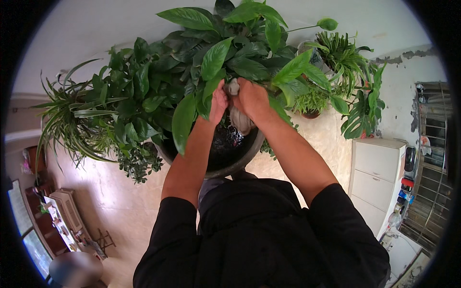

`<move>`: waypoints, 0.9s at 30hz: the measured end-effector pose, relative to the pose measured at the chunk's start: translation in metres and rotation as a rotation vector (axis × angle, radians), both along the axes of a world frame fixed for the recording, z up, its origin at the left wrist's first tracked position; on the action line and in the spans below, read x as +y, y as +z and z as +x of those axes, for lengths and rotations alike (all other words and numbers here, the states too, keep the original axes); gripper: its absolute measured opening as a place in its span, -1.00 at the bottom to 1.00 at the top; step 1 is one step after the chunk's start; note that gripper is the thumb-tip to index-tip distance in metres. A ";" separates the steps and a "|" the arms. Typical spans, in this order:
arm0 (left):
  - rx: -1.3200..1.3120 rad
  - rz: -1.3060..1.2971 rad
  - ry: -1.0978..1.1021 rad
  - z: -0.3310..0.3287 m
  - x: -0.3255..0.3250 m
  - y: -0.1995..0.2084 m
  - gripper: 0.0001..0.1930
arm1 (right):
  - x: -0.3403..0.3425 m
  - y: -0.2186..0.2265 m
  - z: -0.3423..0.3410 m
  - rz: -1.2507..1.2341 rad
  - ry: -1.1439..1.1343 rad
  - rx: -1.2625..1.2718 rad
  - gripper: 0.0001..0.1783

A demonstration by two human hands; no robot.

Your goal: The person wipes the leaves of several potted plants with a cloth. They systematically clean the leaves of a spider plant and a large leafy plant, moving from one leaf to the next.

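A damp grey-beige cloth (241, 122) is bunched in my right hand (253, 100), its loose end hanging over a large dark round pot (235, 169). My right fingers are closed around the cloth. Close beside it on the left, my left hand (219, 103) has its fingers curled among the leaves; what they grip is hidden. A long broad green leaf (184, 124) droops in front of my left wrist. Inside the pot the surface is dark, wet and shiny. The leafy plant (217, 57) rises from the pot behind both hands.
A spider plant (79, 113) and other bushy foliage crowd the left. More potted plants (309, 103) stand to the right, by a white cabinet (377, 177) and a barred window (430, 168). A pale wall (115, 24) is behind the plants; a round table (76, 270) stands lower left.
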State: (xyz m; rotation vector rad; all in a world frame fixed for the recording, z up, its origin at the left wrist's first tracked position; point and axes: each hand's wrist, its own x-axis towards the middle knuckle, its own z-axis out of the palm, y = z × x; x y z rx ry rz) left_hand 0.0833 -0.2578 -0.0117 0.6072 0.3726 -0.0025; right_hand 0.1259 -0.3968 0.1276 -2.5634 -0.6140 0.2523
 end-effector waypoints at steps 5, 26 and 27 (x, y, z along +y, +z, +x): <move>0.026 0.000 0.001 -0.006 -0.014 0.021 -0.38 | -0.007 -0.002 -0.001 0.040 -0.001 -0.043 -0.61; -0.025 0.153 -0.099 -0.019 -0.003 0.058 -0.39 | -0.026 0.011 -0.032 0.103 0.064 -0.171 -0.60; -0.026 0.108 -0.075 -0.019 -0.004 0.057 -0.42 | -0.022 0.015 -0.027 0.070 0.059 -0.151 -0.61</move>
